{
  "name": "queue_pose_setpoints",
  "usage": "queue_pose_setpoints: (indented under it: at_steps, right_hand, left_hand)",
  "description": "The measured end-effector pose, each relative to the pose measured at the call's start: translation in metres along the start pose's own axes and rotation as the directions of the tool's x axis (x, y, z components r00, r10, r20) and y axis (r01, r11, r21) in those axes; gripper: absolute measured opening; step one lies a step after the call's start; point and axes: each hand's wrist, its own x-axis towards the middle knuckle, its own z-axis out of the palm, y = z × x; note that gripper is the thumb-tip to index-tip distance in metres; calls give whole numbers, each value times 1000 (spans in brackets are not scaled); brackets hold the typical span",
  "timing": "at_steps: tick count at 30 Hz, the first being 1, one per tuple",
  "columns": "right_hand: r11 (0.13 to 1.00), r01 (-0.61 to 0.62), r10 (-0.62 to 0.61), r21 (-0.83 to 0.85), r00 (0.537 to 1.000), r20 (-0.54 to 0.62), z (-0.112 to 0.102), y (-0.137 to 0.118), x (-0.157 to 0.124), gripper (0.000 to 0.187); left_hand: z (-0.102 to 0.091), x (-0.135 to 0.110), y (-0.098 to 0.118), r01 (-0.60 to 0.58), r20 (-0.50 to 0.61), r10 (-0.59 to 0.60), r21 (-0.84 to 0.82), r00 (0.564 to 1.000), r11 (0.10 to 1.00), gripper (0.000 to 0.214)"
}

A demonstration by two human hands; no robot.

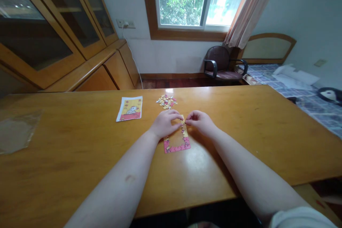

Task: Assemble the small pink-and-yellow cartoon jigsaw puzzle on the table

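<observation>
A jigsaw puzzle border (177,148) lies on the wooden table, pink along its near side and yellow toward the far side, with bare wood inside. My left hand (166,123) rests over its far left part, hiding it, with thumb and forefinger curled around the far right corner. From the other side my right hand (201,122) pinches at that same corner; the piece between its fingertips is mostly covered. Just beyond the hands is a pile of loose puzzle pieces (167,102). A picture sheet (130,109) showing a white animal on yellow and pink lies left of the pile.
A clear plastic bag (17,131) lies at the table's left. Behind the wooden table (240,114) stand a glass-door cabinet (58,17), a dark armchair (223,62) and a bed (288,78). The table's near edge runs beneath my forearms.
</observation>
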Motion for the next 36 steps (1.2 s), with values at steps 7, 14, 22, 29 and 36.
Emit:
queue_pose_setpoints:
  at_steps: [7, 14, 22, 29, 36]
  right_hand:
    - [795, 257, -317, -549, 948, -16, -6, 5, -2, 6]
    - [634, 391, -397, -667, 905, 153, -8, 4, -3, 9]
    - [640, 371, -352, -673, 920, 173, -6, 5, -2, 8]
    - [654, 370, -354, -660, 921, 165, -6, 6, -1, 9]
    - [666, 374, -368, -645, 917, 152, -5, 7, 0, 9]
  left_hand:
    - [-41, 7, 16, 274, -384, -213, 111, 898, 955, 14]
    - [-68, -8, 0, 348, -321, -263, 248, 910, 904, 13]
    - [-32, -41, -17, 422, -91, -414, 298, 906, 856, 14]
    - [-33, -38, -24, 459, -53, -461, 256, 886, 851, 18]
    - [-33, -35, -24, 475, -34, -483, 254, 875, 843, 18]
